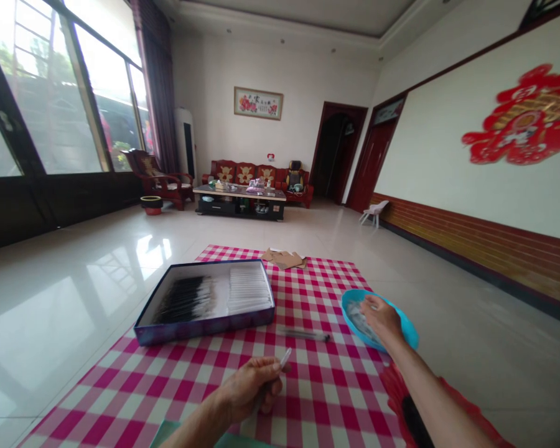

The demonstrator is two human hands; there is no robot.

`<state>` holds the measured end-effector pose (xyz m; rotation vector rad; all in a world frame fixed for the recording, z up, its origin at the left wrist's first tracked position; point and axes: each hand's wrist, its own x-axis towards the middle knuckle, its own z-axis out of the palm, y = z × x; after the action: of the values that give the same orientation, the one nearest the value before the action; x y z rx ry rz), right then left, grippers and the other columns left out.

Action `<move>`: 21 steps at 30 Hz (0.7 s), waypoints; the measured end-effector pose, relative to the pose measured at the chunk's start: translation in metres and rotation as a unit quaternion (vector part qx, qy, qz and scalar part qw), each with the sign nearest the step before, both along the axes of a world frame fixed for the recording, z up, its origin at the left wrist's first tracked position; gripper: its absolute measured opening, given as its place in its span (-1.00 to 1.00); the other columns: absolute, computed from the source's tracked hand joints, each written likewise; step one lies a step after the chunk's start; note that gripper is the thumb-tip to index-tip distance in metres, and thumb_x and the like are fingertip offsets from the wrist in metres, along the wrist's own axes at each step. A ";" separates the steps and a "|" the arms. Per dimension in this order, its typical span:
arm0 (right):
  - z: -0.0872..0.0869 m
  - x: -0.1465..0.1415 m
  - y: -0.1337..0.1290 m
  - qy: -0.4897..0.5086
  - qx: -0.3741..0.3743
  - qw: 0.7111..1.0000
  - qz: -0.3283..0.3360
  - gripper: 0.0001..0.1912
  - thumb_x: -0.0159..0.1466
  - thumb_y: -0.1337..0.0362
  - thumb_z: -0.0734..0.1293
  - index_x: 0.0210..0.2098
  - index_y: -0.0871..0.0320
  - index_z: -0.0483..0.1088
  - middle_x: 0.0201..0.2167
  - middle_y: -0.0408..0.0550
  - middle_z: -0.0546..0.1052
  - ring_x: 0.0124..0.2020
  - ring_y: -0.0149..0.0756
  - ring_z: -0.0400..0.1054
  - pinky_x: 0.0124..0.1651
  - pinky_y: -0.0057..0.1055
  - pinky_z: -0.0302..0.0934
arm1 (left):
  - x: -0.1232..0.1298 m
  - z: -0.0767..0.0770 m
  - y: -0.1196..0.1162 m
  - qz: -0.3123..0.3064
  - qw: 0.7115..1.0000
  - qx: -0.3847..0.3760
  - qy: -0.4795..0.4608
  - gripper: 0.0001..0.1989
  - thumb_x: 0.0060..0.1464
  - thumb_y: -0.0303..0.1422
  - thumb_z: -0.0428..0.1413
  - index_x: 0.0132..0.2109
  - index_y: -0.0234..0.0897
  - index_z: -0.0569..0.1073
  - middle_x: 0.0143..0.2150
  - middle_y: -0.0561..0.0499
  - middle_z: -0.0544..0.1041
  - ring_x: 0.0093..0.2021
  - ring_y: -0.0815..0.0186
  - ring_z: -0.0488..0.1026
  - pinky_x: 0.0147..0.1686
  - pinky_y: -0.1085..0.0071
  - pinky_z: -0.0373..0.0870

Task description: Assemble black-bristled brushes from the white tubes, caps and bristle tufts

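My left hand is curled around a slim clear tube, whose tip sticks out above my fingers. My right hand rests inside a blue plastic basin, over a heap of clear, pale small pieces; whether it grips any is hidden. Between my hands, a clear pen-like tube with a dark end lies on a pink-and-white checked cloth. Left of it stands an open cardboard box, holding rows of black-tipped slim items and a block of whitish ones.
Flattened cardboard pieces lie at the cloth's far edge. A red cloth lies under my right arm, and a teal sheet shows at the bottom. Polished floor tiles surround the cloth. A sofa and low table stand far back.
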<state>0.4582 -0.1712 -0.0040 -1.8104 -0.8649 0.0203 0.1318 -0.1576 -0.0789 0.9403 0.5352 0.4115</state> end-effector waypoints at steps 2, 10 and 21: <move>0.001 -0.016 -0.005 0.014 -0.016 0.999 0.035 -0.70 0.02 0.18 0.28 -0.30 0.16 0.51 -0.43 0.01 0.59 -0.43 -0.17 0.47 -0.35 -0.32 0.29 | 0.000 0.002 -0.001 -0.001 1.000 0.009 0.002 -0.59 -0.08 -0.11 0.20 -0.21 -0.35 0.37 -0.59 0.16 0.31 -0.68 0.51 0.16 -0.69 0.53 -0.07; -0.059 -0.125 -0.048 0.070 -0.013 0.979 0.193 -0.68 0.11 0.10 0.27 -0.24 0.12 0.49 -0.26 0.00 0.60 -0.31 -0.13 0.50 -0.25 -0.30 0.36 | 0.007 0.001 -0.010 0.017 0.994 0.100 0.030 -0.66 -0.07 -0.10 0.14 -0.42 -0.28 0.26 -0.62 0.13 0.34 -0.70 0.50 0.18 -0.72 0.55 -0.02; -0.108 -0.128 -0.058 -0.052 0.013 0.979 0.197 -0.70 0.18 0.17 0.20 -0.24 0.17 0.48 -0.29 0.08 0.60 -0.26 -0.13 0.51 -0.23 -0.35 0.41 | -0.017 0.088 0.102 0.182 0.663 0.606 0.400 -0.78 0.09 -0.34 0.00 -0.27 -0.27 0.54 -0.26 -0.05 0.49 -0.21 0.26 0.41 -0.17 0.41 0.26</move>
<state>0.3304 -0.2288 -0.1118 -1.6017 -1.2815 0.1690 0.1144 -0.0559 0.0087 2.3974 1.3381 0.7373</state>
